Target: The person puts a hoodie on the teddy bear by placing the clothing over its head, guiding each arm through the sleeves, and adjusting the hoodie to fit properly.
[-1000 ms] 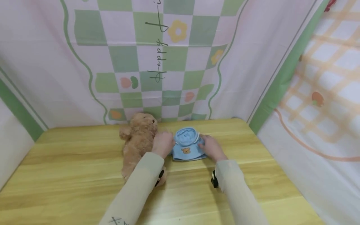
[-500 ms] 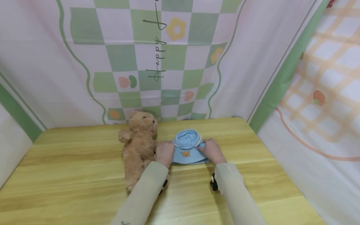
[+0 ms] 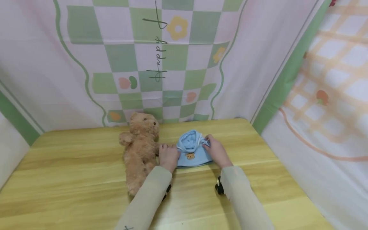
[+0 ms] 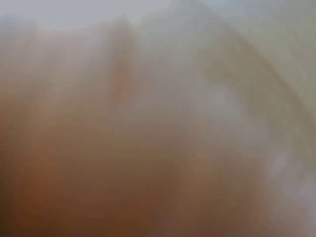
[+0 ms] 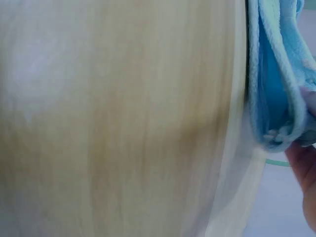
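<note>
A small light blue doll hoodie (image 3: 195,160) with a bear-face patch lies on the table, its hood opening towards the back. My right hand (image 3: 217,152) pinches its right side near the shoulder. In the right wrist view, the hoodie's open hem (image 5: 276,118) shows at the right edge, beside part of the right hand (image 5: 306,165). My left hand (image 3: 169,157) grips the hoodie's left side with curled fingers, knuckles up; its fingertips are hidden. Left of that hand a brown teddy bear (image 3: 138,147) lies on its back, partly covered by the left forearm. The left wrist view is a blur.
The wooden table (image 3: 72,172) ends at the back against a green-and-white checked curtain (image 3: 120,57). More patterned cloth (image 3: 325,102) hangs along the right side.
My left hand has come down from beside the bear onto the hoodie's left side. The right hand has taken hold of the right side and lifted it slightly, tilting the hood.
</note>
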Action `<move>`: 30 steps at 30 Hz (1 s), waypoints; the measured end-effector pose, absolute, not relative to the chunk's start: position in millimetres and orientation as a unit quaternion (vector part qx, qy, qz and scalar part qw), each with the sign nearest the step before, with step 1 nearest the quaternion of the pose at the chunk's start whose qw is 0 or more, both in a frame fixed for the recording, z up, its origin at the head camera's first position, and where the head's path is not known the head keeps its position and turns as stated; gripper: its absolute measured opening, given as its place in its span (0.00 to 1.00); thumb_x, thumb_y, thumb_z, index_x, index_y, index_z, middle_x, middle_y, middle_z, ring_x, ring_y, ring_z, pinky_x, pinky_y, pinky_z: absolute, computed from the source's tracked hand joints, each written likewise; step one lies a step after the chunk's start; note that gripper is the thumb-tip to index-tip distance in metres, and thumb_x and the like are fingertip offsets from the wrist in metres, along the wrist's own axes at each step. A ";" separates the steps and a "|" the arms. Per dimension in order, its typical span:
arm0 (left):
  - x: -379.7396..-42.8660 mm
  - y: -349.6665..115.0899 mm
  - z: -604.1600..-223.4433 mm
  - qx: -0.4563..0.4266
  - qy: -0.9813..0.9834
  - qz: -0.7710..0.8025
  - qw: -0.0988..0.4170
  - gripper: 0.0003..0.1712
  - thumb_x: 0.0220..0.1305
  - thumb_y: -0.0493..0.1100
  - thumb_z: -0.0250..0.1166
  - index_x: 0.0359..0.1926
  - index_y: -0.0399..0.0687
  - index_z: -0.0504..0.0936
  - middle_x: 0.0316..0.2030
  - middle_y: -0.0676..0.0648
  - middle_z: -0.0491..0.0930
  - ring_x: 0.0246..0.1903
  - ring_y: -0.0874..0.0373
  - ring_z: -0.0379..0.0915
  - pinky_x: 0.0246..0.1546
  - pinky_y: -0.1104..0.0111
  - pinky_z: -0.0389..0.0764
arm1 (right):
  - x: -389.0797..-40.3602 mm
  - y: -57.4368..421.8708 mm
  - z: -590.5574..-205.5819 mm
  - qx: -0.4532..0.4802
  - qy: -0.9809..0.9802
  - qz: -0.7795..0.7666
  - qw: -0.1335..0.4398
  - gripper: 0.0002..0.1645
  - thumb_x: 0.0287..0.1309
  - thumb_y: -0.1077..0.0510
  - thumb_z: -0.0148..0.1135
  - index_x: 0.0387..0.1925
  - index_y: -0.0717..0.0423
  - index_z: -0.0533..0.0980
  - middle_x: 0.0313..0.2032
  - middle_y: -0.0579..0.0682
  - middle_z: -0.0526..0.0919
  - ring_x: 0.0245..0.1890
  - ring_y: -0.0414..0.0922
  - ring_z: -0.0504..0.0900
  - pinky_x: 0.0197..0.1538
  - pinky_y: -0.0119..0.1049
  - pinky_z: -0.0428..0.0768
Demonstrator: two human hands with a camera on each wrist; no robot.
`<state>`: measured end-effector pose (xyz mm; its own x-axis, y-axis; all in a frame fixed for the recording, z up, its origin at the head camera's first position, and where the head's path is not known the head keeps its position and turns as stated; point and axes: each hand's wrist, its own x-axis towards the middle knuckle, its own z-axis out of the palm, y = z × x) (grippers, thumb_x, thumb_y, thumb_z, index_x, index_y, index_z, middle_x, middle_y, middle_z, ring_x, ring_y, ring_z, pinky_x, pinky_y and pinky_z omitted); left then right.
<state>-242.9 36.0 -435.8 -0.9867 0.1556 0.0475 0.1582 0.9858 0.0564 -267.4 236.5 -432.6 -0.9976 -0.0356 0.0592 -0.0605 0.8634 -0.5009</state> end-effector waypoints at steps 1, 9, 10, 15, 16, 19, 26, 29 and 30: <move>-242.7 35.3 -436.1 -0.078 -0.996 -0.032 0.022 0.20 0.68 0.56 0.56 0.45 0.46 0.80 0.44 0.46 0.83 0.50 0.47 0.71 0.59 0.56 0.64 | -267.3 235.8 -431.4 0.032 -0.964 0.262 0.032 0.16 0.64 0.57 0.58 0.51 0.58 0.70 0.48 0.60 0.81 0.49 0.55 0.81 0.53 0.50 0.79; -241.7 34.3 -437.9 -0.109 -0.993 -0.037 0.032 0.14 0.70 0.40 0.54 0.52 0.58 0.80 0.47 0.45 0.84 0.53 0.43 0.72 0.67 0.48 0.58 | -261.5 232.7 -424.4 0.126 -0.961 0.212 0.122 0.12 0.60 0.61 0.62 0.46 0.56 0.79 0.46 0.56 0.83 0.47 0.53 0.82 0.51 0.49 0.80; -241.1 34.6 -438.1 -0.113 -0.992 -0.033 0.047 0.14 0.70 0.38 0.53 0.49 0.56 0.80 0.46 0.44 0.84 0.52 0.43 0.73 0.66 0.49 0.60 | -260.5 232.0 -423.1 0.132 -0.961 0.203 0.130 0.11 0.60 0.61 0.62 0.45 0.55 0.80 0.44 0.56 0.83 0.45 0.52 0.82 0.49 0.48 0.80; -238.5 32.3 -428.0 -0.117 -0.986 -0.018 0.118 0.13 0.69 0.35 0.52 0.47 0.52 0.80 0.45 0.44 0.83 0.48 0.46 0.77 0.60 0.52 0.70 | -257.0 231.2 -414.2 0.136 -0.958 0.189 0.169 0.13 0.59 0.61 0.62 0.46 0.55 0.81 0.42 0.56 0.83 0.43 0.51 0.83 0.46 0.46 0.82; -238.7 31.3 -425.1 -0.117 -0.984 -0.022 0.130 0.13 0.69 0.35 0.53 0.48 0.51 0.79 0.45 0.44 0.83 0.48 0.47 0.78 0.59 0.52 0.72 | -256.9 231.5 -412.5 0.139 -0.954 0.190 0.185 0.13 0.58 0.61 0.63 0.46 0.56 0.81 0.42 0.56 0.84 0.43 0.52 0.83 0.46 0.46 0.82; -240.7 28.8 -416.7 -0.120 -0.979 -0.038 0.161 0.13 0.69 0.35 0.54 0.51 0.50 0.77 0.47 0.44 0.82 0.47 0.48 0.79 0.55 0.53 0.75 | -258.3 233.0 -409.1 0.156 -0.933 0.198 0.256 0.13 0.55 0.64 0.65 0.44 0.57 0.82 0.39 0.58 0.85 0.39 0.53 0.85 0.43 0.45 0.84; -247.2 26.3 -389.1 -0.123 -0.957 -0.066 0.254 0.11 0.66 0.40 0.60 0.49 0.50 0.81 0.42 0.45 0.84 0.41 0.50 0.81 0.43 0.59 0.79 | -265.4 230.2 -395.5 0.185 -0.878 0.189 0.400 0.15 0.50 0.70 0.65 0.41 0.58 0.82 0.36 0.60 0.84 0.33 0.55 0.85 0.34 0.43 0.84; -249.2 23.0 -370.8 -0.121 -0.961 -0.068 0.240 0.11 0.67 0.40 0.58 0.49 0.50 0.80 0.44 0.45 0.83 0.43 0.49 0.80 0.47 0.57 0.77 | -267.0 225.2 -386.8 0.187 -0.865 0.187 0.426 0.14 0.51 0.70 0.64 0.41 0.59 0.83 0.37 0.60 0.84 0.34 0.55 0.85 0.35 0.44 0.84; -250.1 21.0 -364.7 -0.120 -0.962 -0.072 0.235 0.11 0.67 0.40 0.58 0.49 0.49 0.80 0.44 0.45 0.83 0.44 0.48 0.80 0.48 0.56 0.77 | -266.6 222.5 -383.1 0.187 -0.863 0.192 0.428 0.13 0.51 0.70 0.64 0.41 0.59 0.83 0.38 0.61 0.84 0.35 0.56 0.85 0.36 0.45 0.84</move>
<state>-250.1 21.0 -364.7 -0.8608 0.1978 0.4690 0.2651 0.9608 0.0812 -266.6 222.5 -383.1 -0.5639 -0.1576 0.8107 -0.4867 0.8565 -0.1720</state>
